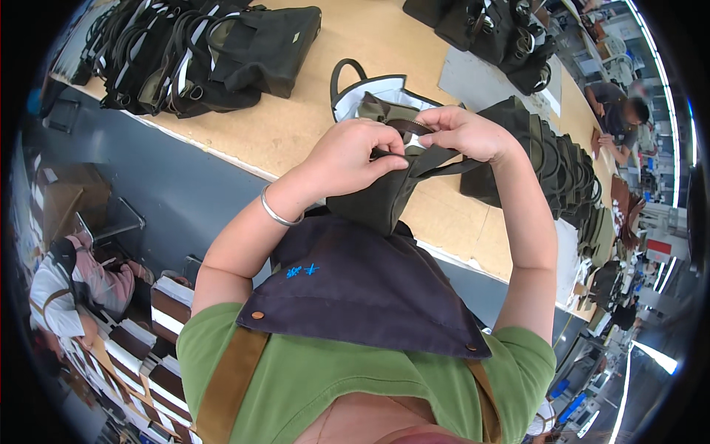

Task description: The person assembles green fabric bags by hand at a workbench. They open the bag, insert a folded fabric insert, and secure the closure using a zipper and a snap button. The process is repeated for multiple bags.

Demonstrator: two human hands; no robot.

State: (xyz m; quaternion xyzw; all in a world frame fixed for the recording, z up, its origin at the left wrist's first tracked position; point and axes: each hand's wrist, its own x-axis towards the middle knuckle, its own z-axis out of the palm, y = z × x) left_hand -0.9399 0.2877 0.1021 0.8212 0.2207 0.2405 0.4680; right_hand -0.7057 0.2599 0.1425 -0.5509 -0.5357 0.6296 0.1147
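A dark olive handbag (367, 201) stands at the table's near edge, against my apron. Its top gapes, showing a pale lining (353, 100) and a brown zipper (405, 124); one loop handle (347, 68) rises at the far side. My left hand (355, 154) is closed in a pinch on the bag's near rim. At the opening's right side, my right hand (464, 135) pinches the bag's edge by the zipper end, thumb against forefinger. A small white piece (416, 140) shows between the hands. A dark strap (438, 160) runs below my right hand.
Finished-looking dark bags crowd the table (296, 140) at far left (270, 55), far right (495, 33) and right (543, 155). One person (621, 122) works at the table's right end; another (63, 288) sits at lower left beside stacked brown-and-white pieces (137, 355).
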